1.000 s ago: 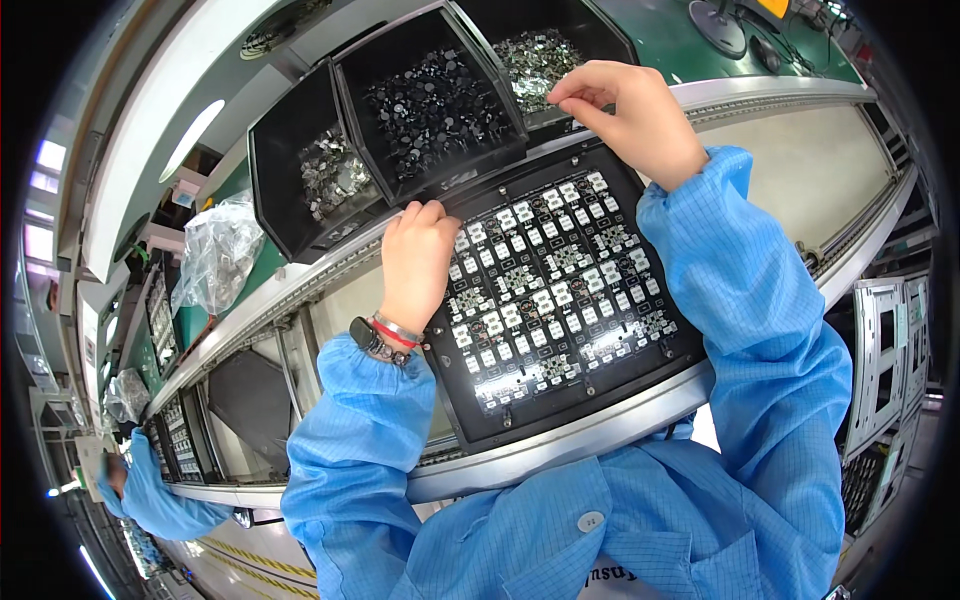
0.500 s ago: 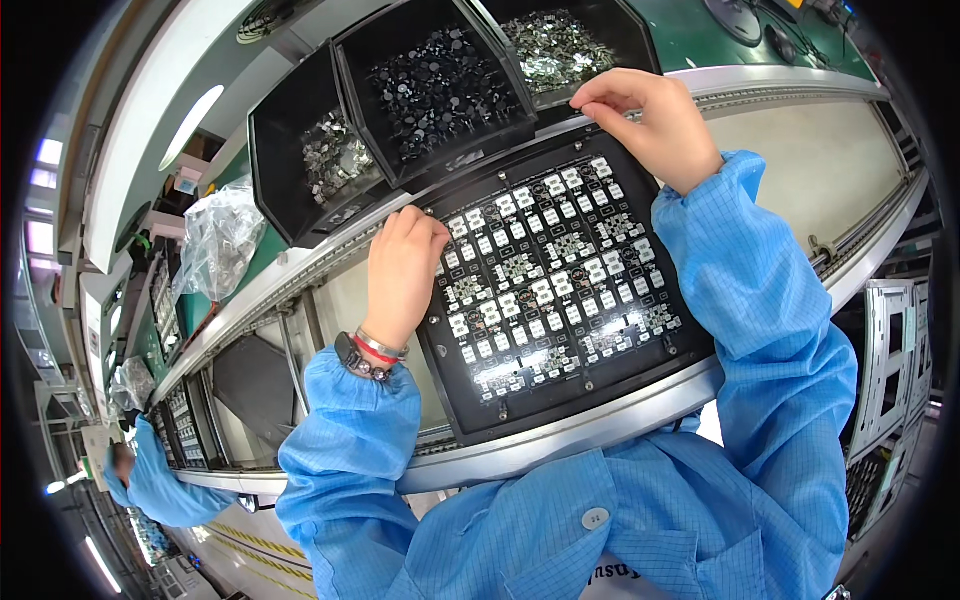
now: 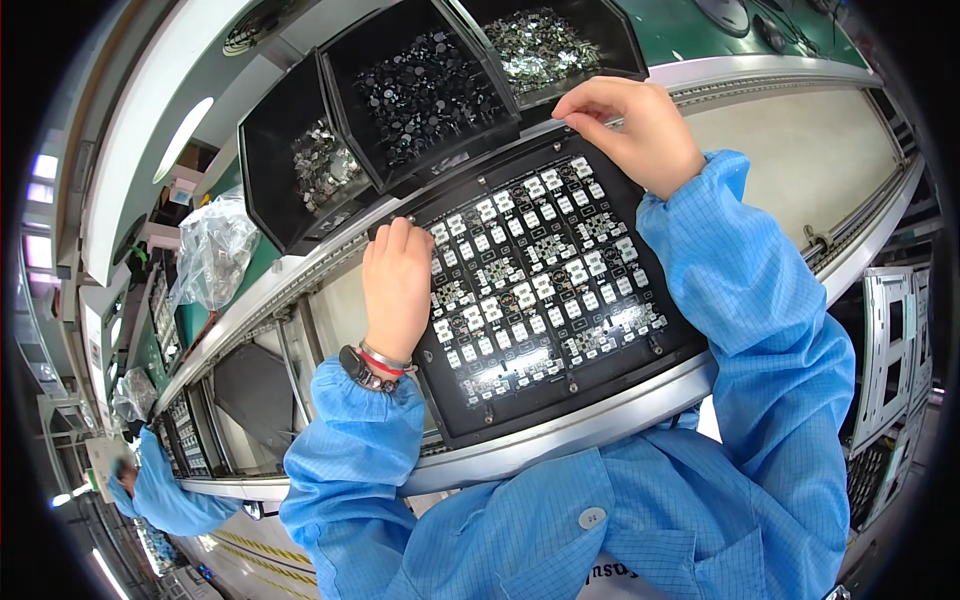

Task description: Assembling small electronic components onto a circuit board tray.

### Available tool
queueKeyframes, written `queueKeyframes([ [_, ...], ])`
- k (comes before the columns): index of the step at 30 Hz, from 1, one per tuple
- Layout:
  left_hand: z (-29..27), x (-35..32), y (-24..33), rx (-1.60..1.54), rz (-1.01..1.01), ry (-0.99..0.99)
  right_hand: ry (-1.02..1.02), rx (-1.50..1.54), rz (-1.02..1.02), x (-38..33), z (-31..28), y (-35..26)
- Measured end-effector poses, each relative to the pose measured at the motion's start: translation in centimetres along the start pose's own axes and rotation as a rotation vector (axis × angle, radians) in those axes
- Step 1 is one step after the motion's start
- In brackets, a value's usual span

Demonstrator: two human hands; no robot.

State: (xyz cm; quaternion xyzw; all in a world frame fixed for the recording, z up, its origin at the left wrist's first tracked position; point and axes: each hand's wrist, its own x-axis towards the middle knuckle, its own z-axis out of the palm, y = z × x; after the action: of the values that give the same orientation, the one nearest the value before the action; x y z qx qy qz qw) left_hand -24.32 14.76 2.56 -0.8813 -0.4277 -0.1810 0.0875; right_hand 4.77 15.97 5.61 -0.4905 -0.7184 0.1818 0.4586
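A black carrier tray [image 3: 470,421] lies in front of me, holding a dark circuit board panel [image 3: 545,275] with rows of small white parts. My left hand [image 3: 393,290] is at the tray's far left corner, its fingers curled down and close together. Over the far right edge, my right hand [image 3: 640,130] has thumb and forefinger brought together in a pinch. What either hand holds, if anything, is hidden or too small to make out.
Beyond the tray stand three black bins: small metallic pieces [image 3: 325,165] at left, dark round parts [image 3: 425,95] in the middle, shiny pieces [image 3: 540,50] at right. Metal conveyor rails [image 3: 570,409] run along the tray. A clear plastic bag [image 3: 215,250] and a blue-sleeved co-worker [image 3: 180,490] are left.
The whole view has shifted slightly, so bins and tray sit a little further left. Both hands stay at the tray's far corners; the left fingers have moved slightly along the corner.
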Motion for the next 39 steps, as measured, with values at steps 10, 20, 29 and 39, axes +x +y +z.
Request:
queueKeyframes([
  [10,-2.3,-0.7,0.5,0.065,-0.018,0.028,-0.028,0.027,0.012,-0.2,-0.6,0.2],
  [20,-4.7,-5.0,1.9,-0.214,-0.537,-0.343,-0.279,0.282,0.044,-2.1,-0.2,-4.2],
  [29,-2.4,-2.1,-3.0,-0.344,-0.181,-0.353,-0.503,0.401,0.327,-5.9,10.0,-5.1],
  [39,2.2,8.8,-11.8,0.069,0.120,-0.303,-0.450,0.327,0.241,-7.9,13.6,-5.8],
])
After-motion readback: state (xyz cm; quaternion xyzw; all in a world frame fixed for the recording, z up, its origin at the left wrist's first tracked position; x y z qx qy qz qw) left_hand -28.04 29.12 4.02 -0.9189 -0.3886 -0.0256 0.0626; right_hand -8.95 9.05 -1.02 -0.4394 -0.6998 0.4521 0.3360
